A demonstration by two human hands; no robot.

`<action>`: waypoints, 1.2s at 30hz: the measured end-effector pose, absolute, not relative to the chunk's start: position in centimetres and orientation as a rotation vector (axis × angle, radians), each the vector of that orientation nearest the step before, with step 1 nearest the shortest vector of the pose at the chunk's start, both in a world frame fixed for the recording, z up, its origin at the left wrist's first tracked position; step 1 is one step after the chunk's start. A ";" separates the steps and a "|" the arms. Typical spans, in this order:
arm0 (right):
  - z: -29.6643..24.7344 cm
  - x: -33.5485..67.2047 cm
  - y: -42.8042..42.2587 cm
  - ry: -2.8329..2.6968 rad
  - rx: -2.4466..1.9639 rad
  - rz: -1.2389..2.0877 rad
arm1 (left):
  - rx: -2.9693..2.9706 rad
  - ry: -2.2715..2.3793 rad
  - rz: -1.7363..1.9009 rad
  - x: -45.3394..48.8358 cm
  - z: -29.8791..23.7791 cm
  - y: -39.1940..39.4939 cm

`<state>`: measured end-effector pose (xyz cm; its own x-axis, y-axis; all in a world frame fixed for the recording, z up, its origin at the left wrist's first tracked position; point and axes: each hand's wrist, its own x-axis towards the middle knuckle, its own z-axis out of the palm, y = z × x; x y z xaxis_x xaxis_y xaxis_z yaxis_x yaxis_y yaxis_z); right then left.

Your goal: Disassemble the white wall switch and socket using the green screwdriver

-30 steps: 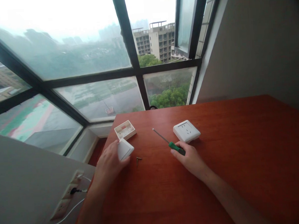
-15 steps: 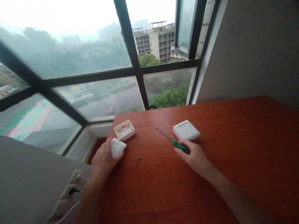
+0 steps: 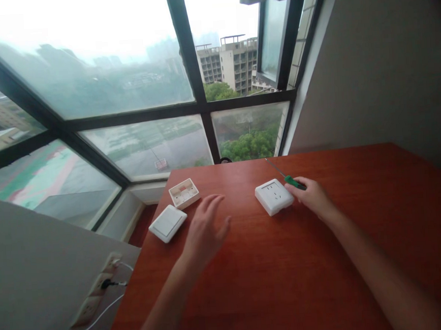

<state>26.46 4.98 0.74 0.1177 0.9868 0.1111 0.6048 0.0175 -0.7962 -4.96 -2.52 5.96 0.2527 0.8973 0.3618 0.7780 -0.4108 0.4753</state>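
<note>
The reference item is the white socket unit, resting face up on the reddish-brown tabletop; all positions below are given from it, as seen by the wearer. The right hand is located immediately to the right of the socket unit; its fingers are closed around the green handle of the screwdriver. Contact between this hand and the unit cannot be determined. The screwdriver handle sits at the unit's far right corner, and the shaft slants away past the unit's far edge. The left hand is positioned to the left of the unit and well apart from it, with fingers extended, thumb spread and the grasp released. This hand stands between the socket unit and two parts farther left: the white switch plate, lying flat, and the open cream mounting box, placed just beyond the plate. The left forearm covers part of the tabletop on the unit's near left side. Beyond the unit, past the far table edge, are a small dark rounded object and the dark window frame. Wall outlets are mounted low at far left of the unit, one fitted with a black plug.
</note>
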 end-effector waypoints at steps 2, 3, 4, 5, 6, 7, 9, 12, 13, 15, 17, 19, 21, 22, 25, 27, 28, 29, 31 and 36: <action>0.3 25.6 5.2 -1.587 -1.636 0.718 | 2.330 1.411 0.776 -2.2 4.7 -1.7; 0.1 25.1 5.1 -1.602 -1.618 0.745 | 2.314 1.375 0.758 -1.0 4.0 -1.3; 0.0 24.6 4.8 -1.622 -1.599 0.772 | 2.290 1.364 0.775 0.0 3.3 -0.9; -0.1 24.0 4.3 -1.642 -1.581 0.796 | 2.263 1.352 0.780 0.8 2.6 -0.5; -0.1 23.6 3.8 -1.662 -1.565 0.818 | 2.237 1.338 0.785 1.4 2.1 -0.3; -0.1 23.1 3.2 -1.679 -1.553 0.835 | 2.214 1.337 0.786 1.8 1.6 -0.2; 0.0 22.4 1.8 -1.697 -1.547 0.847 | 2.189 1.326 0.765 2.0 1.1 -0.3; 0.6 21.9 -0.2 -1.702 -1.550 0.855 | 2.187 1.291 0.734 1.5 1.0 -1.1; 0.9 22.0 -0.8 -1.709 -1.546 0.862 | 2.185 1.281 0.738 1.2 1.1 -1.3; 1.6 22.6 -2.2 -1.740 -1.542 0.875 | 2.183 1.265 0.756 0.8 1.4 -1.7; 2.4 23.7 -3.9 -1.774 -1.570 0.851 | 2.205 1.230 0.759 0.7 1.7 -1.9; 3.1 25.3 -5.8 -1.808 -1.630 0.775 | 2.260 1.177 0.728 0.7 2.0 -2.0; 3.7 26.8 -8.0 -1.860 -1.669 0.704 | 2.318 1.150 0.684 0.7 2.3 -2.0; 3.8 27.6 -9.2 -1.884 -1.687 0.670 | 2.339 1.150 0.666 0.7 2.4 -2.0; 3.3 29.2 -12.4 -1.955 -1.706 0.515 | 2.372 1.167 0.635 0.6 2.6 -2.0; 2.5 29.9 -14.3 -2.004 -1.706 0.375 | 2.382 1.181 0.626 0.7 2.8 -2.1; 2.1 30.0 -15.0 -2.039 -1.693 0.309 | 2.385 1.189 0.622 0.8 2.9 -2.1; 1.7 30.1 -15.6 -2.074 -1.663 0.253 | 2.388 1.197 0.621 0.9 3.0 -2.1; 1.1 29.9 -16.4 -2.123 -1.623 0.184 | 2.391 1.204 0.626 1.1 3.1 -2.1; 0.7 28.6 -16.6 -2.174 -1.595 0.121 | 2.381 1.176 0.677 1.6 2.9 -2.0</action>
